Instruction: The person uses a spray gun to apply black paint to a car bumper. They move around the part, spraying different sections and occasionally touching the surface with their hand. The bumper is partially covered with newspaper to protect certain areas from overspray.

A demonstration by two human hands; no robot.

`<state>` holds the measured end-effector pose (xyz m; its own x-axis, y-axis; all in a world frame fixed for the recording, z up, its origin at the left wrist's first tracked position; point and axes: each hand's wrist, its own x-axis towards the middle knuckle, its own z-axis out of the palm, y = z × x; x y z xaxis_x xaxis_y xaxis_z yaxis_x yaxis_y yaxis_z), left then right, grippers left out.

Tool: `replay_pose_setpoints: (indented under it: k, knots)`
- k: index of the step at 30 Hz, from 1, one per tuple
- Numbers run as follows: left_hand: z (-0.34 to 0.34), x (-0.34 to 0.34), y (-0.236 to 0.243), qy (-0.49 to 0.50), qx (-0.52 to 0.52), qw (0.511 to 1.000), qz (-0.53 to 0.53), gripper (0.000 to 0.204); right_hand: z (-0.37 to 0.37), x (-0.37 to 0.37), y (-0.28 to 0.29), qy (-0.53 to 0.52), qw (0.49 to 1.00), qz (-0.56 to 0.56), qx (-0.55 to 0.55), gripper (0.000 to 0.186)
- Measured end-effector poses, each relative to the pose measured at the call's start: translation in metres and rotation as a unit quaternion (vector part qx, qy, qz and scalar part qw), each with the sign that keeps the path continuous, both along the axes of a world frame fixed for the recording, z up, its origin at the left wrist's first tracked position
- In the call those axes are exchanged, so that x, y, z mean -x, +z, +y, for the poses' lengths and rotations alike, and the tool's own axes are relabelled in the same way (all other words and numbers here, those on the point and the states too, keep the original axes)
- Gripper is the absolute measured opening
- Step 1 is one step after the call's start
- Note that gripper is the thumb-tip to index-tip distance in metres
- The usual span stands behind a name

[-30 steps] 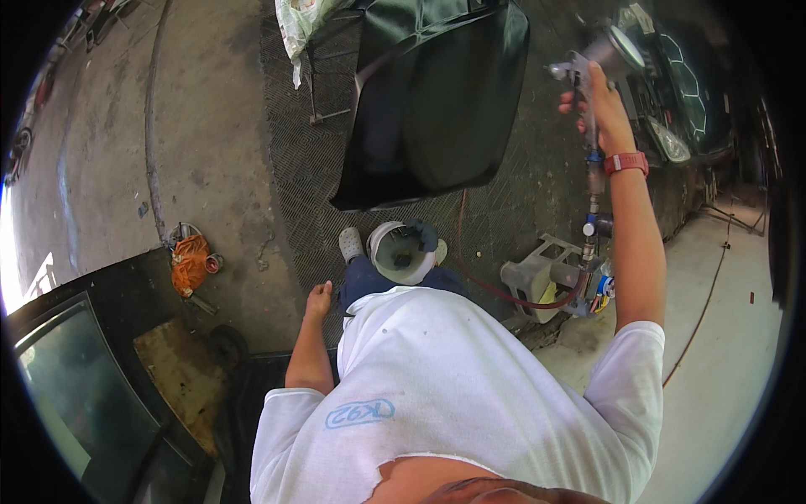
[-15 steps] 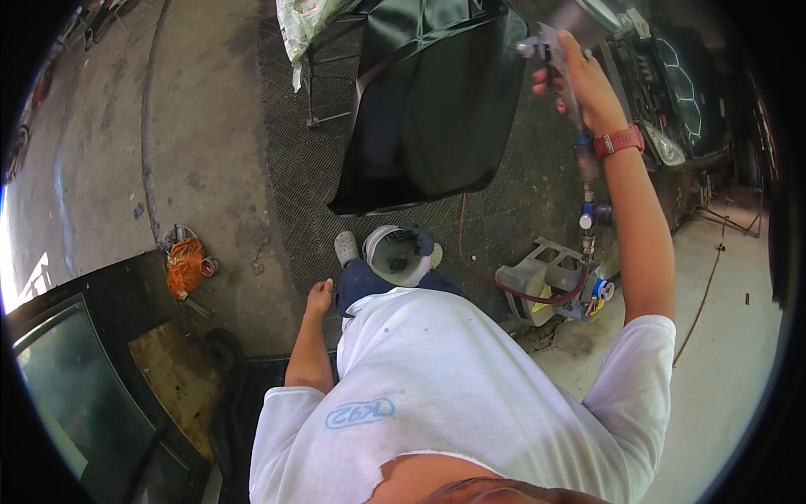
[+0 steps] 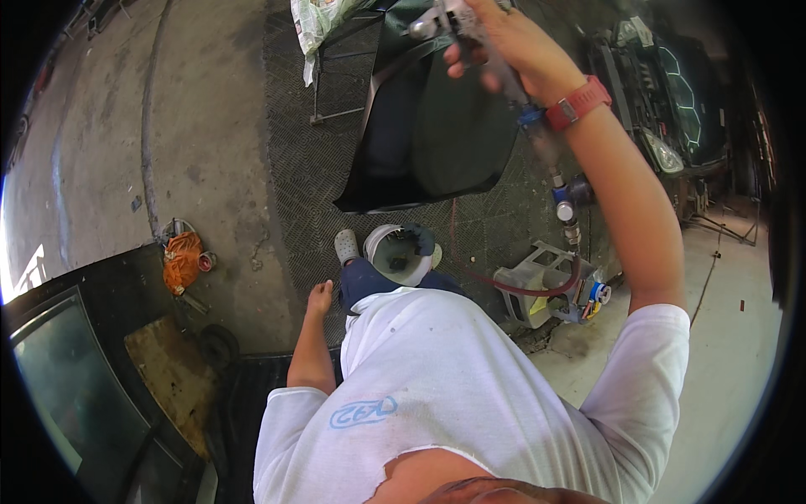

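Observation:
My right hand (image 3: 533, 55) grips a metal spray gun (image 3: 422, 27) at the top, above a glossy black panel (image 3: 420, 143). A fitting with a round valve (image 3: 564, 202) hangs below the gun, and a dark red hose (image 3: 508, 287) runs from it. My left hand (image 3: 319, 298) hangs beside my dark trousers, its fingers curled; what is inside them, if anything, is too small to make out. A white bucket (image 3: 378, 238) stands between my feet, with something dark over its rim.
A metal stand (image 3: 336, 118) with white plastic sheeting (image 3: 306, 38) is behind the panel. An orange cloth (image 3: 180, 265) lies on the left floor, near a dark windowed part (image 3: 75, 378). A grey plastic stand (image 3: 529, 294) sits right of the bucket; car parts (image 3: 672, 109) line the right side.
My right hand has swept left and upward with the spray gun, from beside the black panel to over its upper part. My left hand has barely moved.

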<state>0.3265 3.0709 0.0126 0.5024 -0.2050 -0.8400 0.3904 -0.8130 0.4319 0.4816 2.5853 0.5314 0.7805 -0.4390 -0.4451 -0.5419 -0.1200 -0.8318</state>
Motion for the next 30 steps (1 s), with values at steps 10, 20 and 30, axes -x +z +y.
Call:
replay_pose_setpoints:
  k: [10, 20, 30]
  knots:
    - [0.002, 0.003, 0.013, 0.001, -0.008, 1.0, 0.0, 0.063, -0.154, 0.079, 0.01, -0.136, 0.974, 0.052, 0.174, 0.067]
    - [0.007, 0.01, 0.024, 0.045, -0.033, 0.998, 0.001, 0.061, -0.265, 0.11, -0.018, -0.268, 0.909, 0.088, 0.306, 0.07]
    - [-0.005, 0.005, 0.029, 0.035, -0.03, 0.999, 0.026, 0.06, -0.116, 0.05, 0.008, -0.084, 0.988, -0.009, 0.127, 0.068]
